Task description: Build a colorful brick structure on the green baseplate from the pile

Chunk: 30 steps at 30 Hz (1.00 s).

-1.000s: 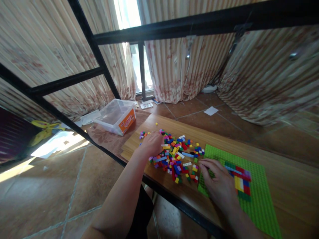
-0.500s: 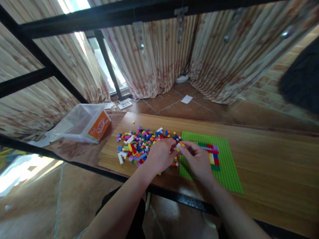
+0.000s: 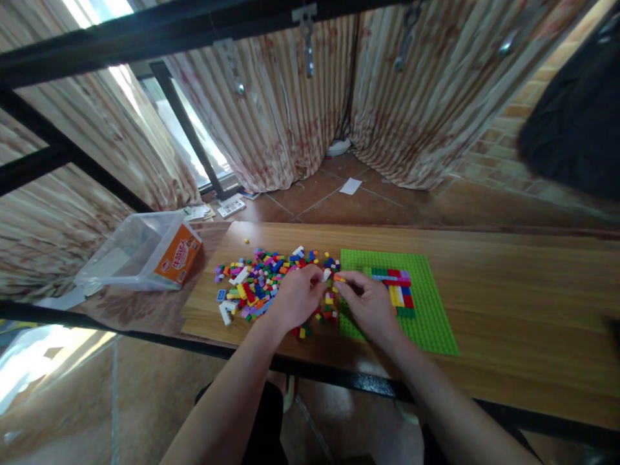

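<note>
A pile of small coloured bricks (image 3: 264,281) lies on the wooden table (image 3: 508,290). To its right sits a green baseplate (image 3: 426,310) with a patch of red, yellow and blue bricks (image 3: 398,290) built on it. My left hand (image 3: 293,298) and my right hand (image 3: 369,305) meet at the plate's left edge. My left fingers pinch a small white brick (image 3: 326,274). My right fingers pinch a small yellow-orange brick (image 3: 340,279). The two bricks are close together, almost touching.
A clear plastic tub (image 3: 140,252) with an orange label lies on its side at the table's left end. Black metal frame bars (image 3: 159,29) cross above. Striped curtains (image 3: 300,110) hang behind, over a tiled floor with papers. A dark object (image 3: 576,116) is at the upper right.
My left hand left the pile and came right to meet my right hand, which rose off the baseplate. Both now pinch small bricks. The view has swung to the right.
</note>
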Tool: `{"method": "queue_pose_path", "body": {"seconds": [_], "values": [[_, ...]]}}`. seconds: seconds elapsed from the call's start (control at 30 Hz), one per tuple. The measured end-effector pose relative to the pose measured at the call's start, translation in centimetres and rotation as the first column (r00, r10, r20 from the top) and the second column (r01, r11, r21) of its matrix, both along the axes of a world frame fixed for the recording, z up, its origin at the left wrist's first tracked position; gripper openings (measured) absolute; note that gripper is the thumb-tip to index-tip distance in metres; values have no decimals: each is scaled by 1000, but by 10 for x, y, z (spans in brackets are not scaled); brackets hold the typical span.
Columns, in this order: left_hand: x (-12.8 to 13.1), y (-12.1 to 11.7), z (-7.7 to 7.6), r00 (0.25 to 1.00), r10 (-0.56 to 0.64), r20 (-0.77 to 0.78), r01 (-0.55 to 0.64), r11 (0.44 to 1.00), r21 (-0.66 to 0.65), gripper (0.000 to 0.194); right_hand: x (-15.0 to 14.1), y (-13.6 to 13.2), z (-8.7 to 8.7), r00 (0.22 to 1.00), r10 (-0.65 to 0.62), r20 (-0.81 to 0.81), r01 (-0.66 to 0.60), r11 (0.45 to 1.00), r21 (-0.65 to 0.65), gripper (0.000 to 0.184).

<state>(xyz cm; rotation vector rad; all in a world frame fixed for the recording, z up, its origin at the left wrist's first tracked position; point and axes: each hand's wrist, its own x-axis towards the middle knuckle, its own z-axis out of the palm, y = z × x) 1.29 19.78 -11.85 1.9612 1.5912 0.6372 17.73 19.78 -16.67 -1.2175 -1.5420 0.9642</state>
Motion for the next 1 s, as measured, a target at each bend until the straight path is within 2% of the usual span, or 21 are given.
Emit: {"method": "queue_pose_path", "body": {"seconds": [0.1, 0.2, 0.33, 0.5, 0.57, 0.77, 0.87, 1.0], "values": [[-7, 5, 2, 985, 45, 167, -35, 997, -63, 11, -3, -4, 2, 987, -3, 158, -11, 996, 86, 22], [-7, 8, 2, 895, 144, 422, -58, 976, -208, 13, -6, -6, 3, 977, 36, 209, -57, 994, 94, 25], [-3, 7, 4, 711, 296, 637, -56, 928, -369, 14, -6, -7, 6, 985, 61, 159, -72, 995, 64, 26], [1, 4, 6, 594, 289, 751, 44, 920, -389, 16, -4, -5, 9, 997, 71, 43, -72, 997, 10, 31], [4, 3, 5, 585, 270, 764, 80, 919, -385, 20, -4, -4, 8, 994, 103, -31, -104, 994, -19, 33], [8, 4, 4, 641, 245, 728, 55, 930, -362, 21, -5, -2, 6, 974, 113, -195, -131, 988, -86, 19], [6, 5, 5, 662, 247, 708, 43, 930, -365, 20, -5, -2, 7, 980, 102, -169, -115, 991, -68, 15], [1, 6, 4, 714, 250, 654, 8, 931, -365, 19, -5, -4, 8, 997, 76, -32, -77, 997, -23, 15]]}}
